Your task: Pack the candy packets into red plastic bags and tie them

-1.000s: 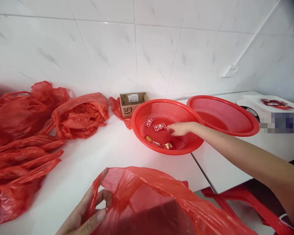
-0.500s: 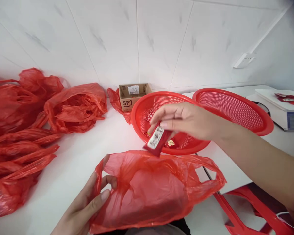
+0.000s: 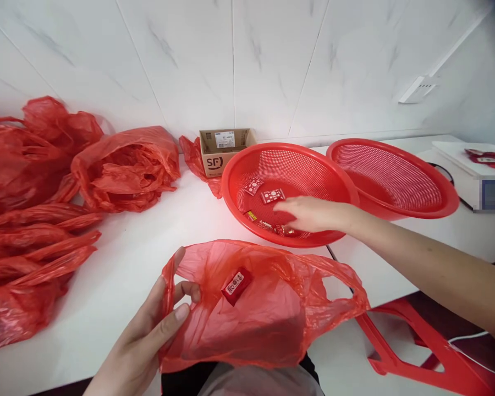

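Note:
My left hand (image 3: pixel 148 324) grips one handle of a thin red plastic bag (image 3: pixel 268 330), which hangs wide open near the table's front edge. Inside it lies a small dark red packet (image 3: pixel 236 286) with a white label. My right hand (image 3: pixel 309 213) reaches down into a round red plastic basket (image 3: pixel 226 187), fingers extended and apart over the packets on its floor. Around the fingertips are a red-and-white packet (image 3: pixel 273 196), another like it (image 3: pixel 253 186), and a small packet with yellow print (image 3: pixel 251 216). The undersides of my right fingers are partly hidden.
A second red basket (image 3: pixel 437 206) stands right of the first. Behind is a small cardboard box (image 3: pixel 213 164). Crumpled red bags (image 3: pixel 127 165) cover the table's left side. A red stool (image 3: pixel 416 363) is below at right; a wall socket (image 3: pixel 419 89) is above.
The dark red packet has left my right hand and now lies in the bag. My right hand has gone back into the basket. My left hand keeps its hold.

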A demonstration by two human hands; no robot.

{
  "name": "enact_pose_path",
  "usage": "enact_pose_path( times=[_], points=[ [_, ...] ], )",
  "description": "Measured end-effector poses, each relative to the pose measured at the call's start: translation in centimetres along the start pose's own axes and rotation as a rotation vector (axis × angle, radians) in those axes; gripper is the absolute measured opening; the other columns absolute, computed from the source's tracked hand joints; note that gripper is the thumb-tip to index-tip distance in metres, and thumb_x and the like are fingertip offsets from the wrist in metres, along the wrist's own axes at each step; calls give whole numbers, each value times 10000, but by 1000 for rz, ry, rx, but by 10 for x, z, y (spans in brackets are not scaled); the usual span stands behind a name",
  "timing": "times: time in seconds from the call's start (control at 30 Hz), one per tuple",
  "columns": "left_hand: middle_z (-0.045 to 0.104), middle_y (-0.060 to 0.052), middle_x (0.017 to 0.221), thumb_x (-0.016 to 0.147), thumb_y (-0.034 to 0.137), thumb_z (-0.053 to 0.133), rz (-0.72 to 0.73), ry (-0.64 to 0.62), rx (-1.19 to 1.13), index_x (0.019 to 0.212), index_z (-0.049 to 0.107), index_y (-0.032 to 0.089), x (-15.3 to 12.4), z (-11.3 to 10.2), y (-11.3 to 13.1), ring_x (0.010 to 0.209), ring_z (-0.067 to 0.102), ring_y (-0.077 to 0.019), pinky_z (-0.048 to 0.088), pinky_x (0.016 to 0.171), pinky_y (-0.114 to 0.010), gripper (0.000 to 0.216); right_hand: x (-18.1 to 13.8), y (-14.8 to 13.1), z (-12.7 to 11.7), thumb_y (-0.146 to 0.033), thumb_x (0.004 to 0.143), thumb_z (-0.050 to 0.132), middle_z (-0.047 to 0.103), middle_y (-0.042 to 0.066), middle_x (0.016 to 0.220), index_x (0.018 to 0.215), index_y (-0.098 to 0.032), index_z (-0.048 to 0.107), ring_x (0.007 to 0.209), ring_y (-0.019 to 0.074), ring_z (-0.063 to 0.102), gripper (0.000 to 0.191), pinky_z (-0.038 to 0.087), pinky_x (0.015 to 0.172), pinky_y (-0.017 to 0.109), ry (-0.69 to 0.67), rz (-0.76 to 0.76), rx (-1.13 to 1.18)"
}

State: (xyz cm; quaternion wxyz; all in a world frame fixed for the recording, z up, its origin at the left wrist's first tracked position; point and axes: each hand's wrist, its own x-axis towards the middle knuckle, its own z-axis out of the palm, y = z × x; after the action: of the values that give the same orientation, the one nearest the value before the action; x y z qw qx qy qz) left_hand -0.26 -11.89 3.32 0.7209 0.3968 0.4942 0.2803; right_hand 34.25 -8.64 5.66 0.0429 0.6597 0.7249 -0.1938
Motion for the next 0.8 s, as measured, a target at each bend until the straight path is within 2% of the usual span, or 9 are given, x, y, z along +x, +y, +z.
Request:
enact_pose_path(
  times=[0.07,0.1,0.17,0.27,0.33,0.43,0.53,0.63,0.8],
  points=[
    [661,-21,1078,757,432,713,1,8,3,1505,199,397,0,0,0,974,616,-174,527,753,-196,909,8,11,14,-286,788,626,614,127,1154,1185,-227,600,935,288,630,403,465,717,350,-146,15,-119],
    [657,-22,1116,753,437,716,-4,12,-1,1505,194,400,-1,-1,0,1000,614,-180,530,755,-196,916,11,14,20,-288,784,619,619,135,1122,1162,-214,608,897,279,634,386,456,685,339,-170,18,-148],
    [638,-15,1203,739,441,728,-14,23,-15,1503,185,417,-1,-1,-1,1052,607,-189,538,756,-193,938,17,19,26,-284,770,617,642,128,1026,1089,-193,627,843,258,632,332,438,651,316,-171,18,-167],
    [612,-1,1285,722,446,738,-35,47,-26,1501,181,427,-2,-4,-2,1127,585,-204,544,802,-205,957,20,27,17,-311,749,636,663,91,904,971,-191,636,797,232,627,252,423,628,292,-164,48,-141],
    [609,6,1303,723,457,732,-53,63,-25,1502,173,427,-1,-6,-3,1164,569,-211,542,835,-219,959,17,32,5,-316,764,619,666,69,892,924,-197,618,764,202,623,199,423,614,277,-77,86,-28],
    [619,22,1293,718,461,737,-66,69,-30,1499,174,434,0,-8,-5,1172,566,-200,531,864,-213,963,6,31,-13,-327,780,616,666,46,935,902,-200,581,729,156,618,180,448,594,254,36,99,318],
    [633,12,1273,731,447,727,-43,64,-19,1499,202,417,1,-8,-6,1164,572,-205,527,888,-232,932,-9,16,-27,-372,778,649,672,49,965,913,-200,563,780,154,628,235,482,595,245,66,53,624],
    [631,4,1270,740,449,718,-25,69,-12,1493,236,411,1,-6,-5,1176,562,-211,530,880,-240,895,-22,-8,-37,-372,789,656,691,50,934,942,-198,567,779,154,638,249,493,592,246,65,-18,794],
    [660,-22,1169,732,441,730,27,63,-10,1493,261,385,-1,1,-1,1071,601,-194,530,822,-220,895,-40,-56,-30,-372,837,628,713,19,878,1043,-225,628,723,136,650,254,491,619,247,-134,-222,819]
  ],
)
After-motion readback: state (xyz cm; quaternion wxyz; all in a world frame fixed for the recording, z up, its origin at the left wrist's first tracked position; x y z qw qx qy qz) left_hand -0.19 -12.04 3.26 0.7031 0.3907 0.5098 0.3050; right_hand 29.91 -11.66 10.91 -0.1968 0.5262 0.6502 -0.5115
